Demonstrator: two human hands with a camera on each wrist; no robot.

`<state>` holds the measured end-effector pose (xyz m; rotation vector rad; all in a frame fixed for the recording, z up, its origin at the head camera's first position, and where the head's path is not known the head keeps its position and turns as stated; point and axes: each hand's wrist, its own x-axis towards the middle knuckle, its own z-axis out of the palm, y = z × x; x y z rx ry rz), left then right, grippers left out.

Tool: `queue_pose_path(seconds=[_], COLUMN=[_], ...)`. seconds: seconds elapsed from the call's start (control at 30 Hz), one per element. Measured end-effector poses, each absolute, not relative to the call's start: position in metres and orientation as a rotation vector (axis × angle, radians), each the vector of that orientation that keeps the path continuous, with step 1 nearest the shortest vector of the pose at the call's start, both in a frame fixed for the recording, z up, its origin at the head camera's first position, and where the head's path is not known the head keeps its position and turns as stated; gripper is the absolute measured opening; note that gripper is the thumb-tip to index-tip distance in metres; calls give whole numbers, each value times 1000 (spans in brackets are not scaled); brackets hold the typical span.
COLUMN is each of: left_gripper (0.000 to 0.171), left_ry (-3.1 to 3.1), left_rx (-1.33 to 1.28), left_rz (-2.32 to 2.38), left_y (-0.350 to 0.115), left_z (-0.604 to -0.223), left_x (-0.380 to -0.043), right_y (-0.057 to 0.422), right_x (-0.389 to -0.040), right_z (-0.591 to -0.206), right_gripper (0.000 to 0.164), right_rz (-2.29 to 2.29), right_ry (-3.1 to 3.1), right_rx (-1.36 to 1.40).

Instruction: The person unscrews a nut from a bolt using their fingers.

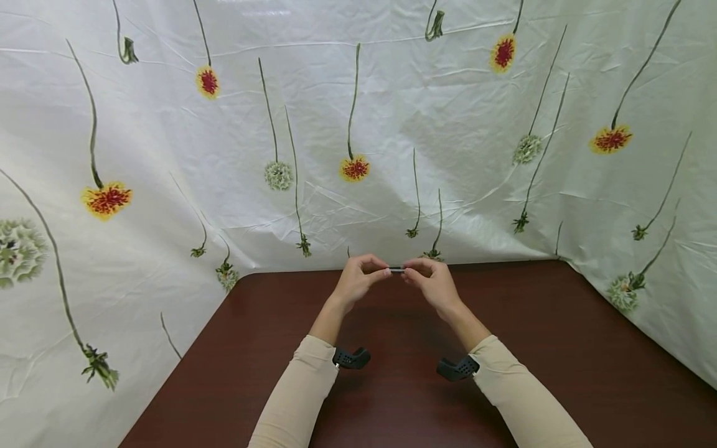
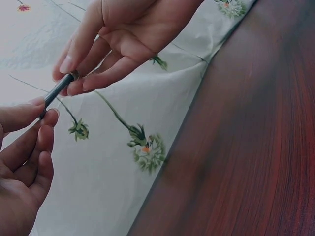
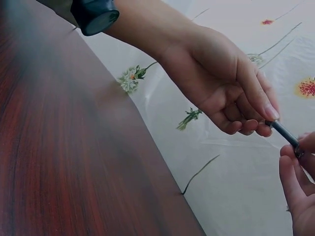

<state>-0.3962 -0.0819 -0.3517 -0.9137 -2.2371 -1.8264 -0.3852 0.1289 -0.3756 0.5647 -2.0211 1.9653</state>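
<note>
A short metal bolt (image 2: 58, 90) with a threaded shaft spans the gap between both hands, held above the far part of the table. Its left end is pinched between the thumb and fingers of my left hand (image 1: 355, 278). My right hand (image 1: 435, 283) pinches the other end, where a wider dark piece (image 2: 74, 74) shows; whether it is the head or a nut I cannot tell. In the right wrist view the bolt (image 3: 284, 132) slants down from the left hand (image 3: 211, 73) to the right hand (image 3: 301, 189). Fingertips hide both tips.
A dark reddish-brown table (image 1: 386, 398) lies under the forearms. White cloth (image 1: 392, 112) printed with flowers hangs behind it and along both sides. Black wrist mounts (image 1: 351, 358) sit at the cuffs of the beige sleeves (image 1: 297, 392).
</note>
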Motion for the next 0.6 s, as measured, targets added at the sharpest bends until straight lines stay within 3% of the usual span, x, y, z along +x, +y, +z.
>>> queue_pose_path(seconds=[0.3, 0.6], left_gripper=[11, 17], left_ry=[-2201, -2253], left_rx=[-910, -883], left_rz=[-1841, -1822], left_y=[-81, -82], left_z=[-354, -367], left_x=[-397, -417], right_y=[129, 128], right_x=[-386, -388], right_z=[-378, -378], right_gripper=[33, 23], right_rz=[1930, 1999], right_ry=[-2045, -2033], right_rx=[609, 523])
